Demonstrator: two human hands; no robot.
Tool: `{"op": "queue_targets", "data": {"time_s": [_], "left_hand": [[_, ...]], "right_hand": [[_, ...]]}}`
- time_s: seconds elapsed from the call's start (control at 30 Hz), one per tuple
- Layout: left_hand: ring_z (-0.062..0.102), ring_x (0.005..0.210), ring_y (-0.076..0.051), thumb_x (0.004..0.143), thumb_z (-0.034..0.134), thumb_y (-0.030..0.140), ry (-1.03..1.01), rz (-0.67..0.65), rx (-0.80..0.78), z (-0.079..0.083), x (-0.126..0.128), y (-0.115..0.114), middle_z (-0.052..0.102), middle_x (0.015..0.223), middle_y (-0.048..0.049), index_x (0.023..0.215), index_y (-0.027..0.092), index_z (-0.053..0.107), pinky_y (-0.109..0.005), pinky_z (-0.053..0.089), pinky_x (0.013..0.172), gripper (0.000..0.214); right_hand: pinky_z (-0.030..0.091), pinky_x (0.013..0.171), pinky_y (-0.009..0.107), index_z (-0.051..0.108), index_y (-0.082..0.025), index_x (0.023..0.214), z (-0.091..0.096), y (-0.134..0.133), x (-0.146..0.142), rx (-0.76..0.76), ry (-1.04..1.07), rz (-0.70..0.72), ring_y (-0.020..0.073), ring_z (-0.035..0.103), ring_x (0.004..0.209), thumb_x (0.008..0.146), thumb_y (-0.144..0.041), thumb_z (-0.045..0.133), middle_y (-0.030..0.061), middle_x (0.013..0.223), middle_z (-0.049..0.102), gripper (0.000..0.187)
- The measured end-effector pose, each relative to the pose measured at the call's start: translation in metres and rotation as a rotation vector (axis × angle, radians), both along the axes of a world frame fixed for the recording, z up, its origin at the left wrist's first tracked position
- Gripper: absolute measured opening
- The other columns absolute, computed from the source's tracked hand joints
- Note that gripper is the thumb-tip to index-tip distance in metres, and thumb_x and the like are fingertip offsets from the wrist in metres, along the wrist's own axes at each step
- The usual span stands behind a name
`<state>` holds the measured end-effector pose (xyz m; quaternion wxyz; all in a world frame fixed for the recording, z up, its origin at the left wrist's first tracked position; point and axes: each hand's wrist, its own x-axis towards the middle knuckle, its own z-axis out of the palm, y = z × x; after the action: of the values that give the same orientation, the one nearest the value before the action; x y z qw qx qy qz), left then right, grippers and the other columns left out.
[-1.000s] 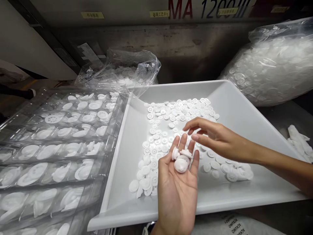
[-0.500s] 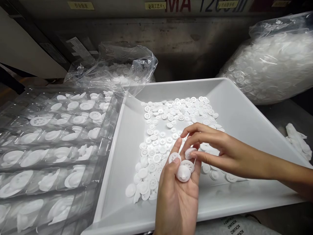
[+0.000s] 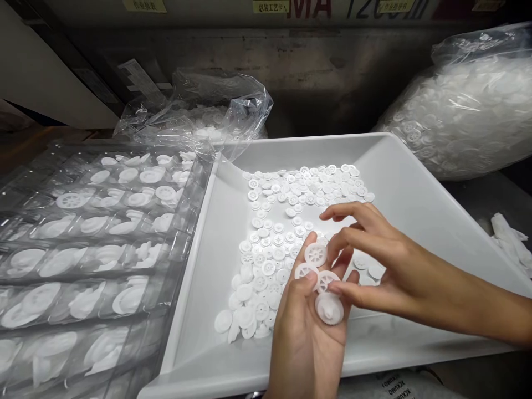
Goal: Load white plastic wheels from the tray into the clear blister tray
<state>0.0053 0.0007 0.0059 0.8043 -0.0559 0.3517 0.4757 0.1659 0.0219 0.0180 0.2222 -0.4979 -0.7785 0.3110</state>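
Note:
My left hand (image 3: pixel 305 332) is palm up over the front of the white tray (image 3: pixel 407 183), its fingers curled round several white plastic gears (image 3: pixel 319 277) that rest on the fingertips. My right hand (image 3: pixel 374 260) comes in from the right and its thumb and fingers touch those gears, pinching at one of them (image 3: pixel 316 254). Many more small white gears (image 3: pixel 291 221) lie spread over the tray floor behind and left of both hands.
A clear blister tray (image 3: pixel 95 244) with white parts in its pockets lies to the left. An open plastic bag (image 3: pixel 208 116) sits behind it, and a full bag of white parts (image 3: pixel 461 105) at the right. White cloth (image 3: pixel 511 241) lies at the far right edge.
My right hand has come down onto the gears in my left palm. The gears have been spread out along the left fingers, and both hands have shifted slightly toward me.

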Motion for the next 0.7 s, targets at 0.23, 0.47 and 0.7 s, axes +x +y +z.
{"op": "queue_targets", "data": {"time_s": [0.23,0.47,0.7], "left_hand": [[0.070,0.122,-0.021,0.099,0.054,0.024,-0.002,0.050,-0.041,0.005,0.001,0.003,0.077,0.124,-0.0106,0.139,0.020,0.058,-0.036,0.056,0.105,0.039],[0.071,0.119,-0.025,0.098,0.048,0.014,-0.061,0.079,-0.075,0.006,0.001,0.005,0.074,0.128,-0.0171,0.144,0.014,0.047,-0.040,0.059,0.102,0.045],[0.068,0.124,-0.026,0.097,0.050,0.015,-0.060,0.063,-0.047,0.004,0.000,0.004,0.074,0.128,-0.0148,0.138,0.015,0.055,-0.041,0.055,0.106,0.041]], "right_hand": [[0.052,0.103,0.039,0.064,-0.031,0.097,-0.001,0.000,-0.002,-0.208,0.013,0.026,0.0248,0.045,0.135,0.098,-0.049,0.063,-0.0004,0.144,0.046,0.017],[0.046,0.103,0.041,0.064,-0.032,0.095,-0.009,0.013,0.007,-0.089,-0.021,-0.087,0.0237,0.052,0.129,0.101,-0.051,0.058,-0.0018,0.138,0.052,0.021],[0.049,0.101,0.040,0.059,-0.028,0.108,-0.004,0.007,0.004,0.121,-0.050,-0.018,0.0271,0.046,0.137,0.101,-0.042,0.059,0.0070,0.138,0.050,0.015]]}}
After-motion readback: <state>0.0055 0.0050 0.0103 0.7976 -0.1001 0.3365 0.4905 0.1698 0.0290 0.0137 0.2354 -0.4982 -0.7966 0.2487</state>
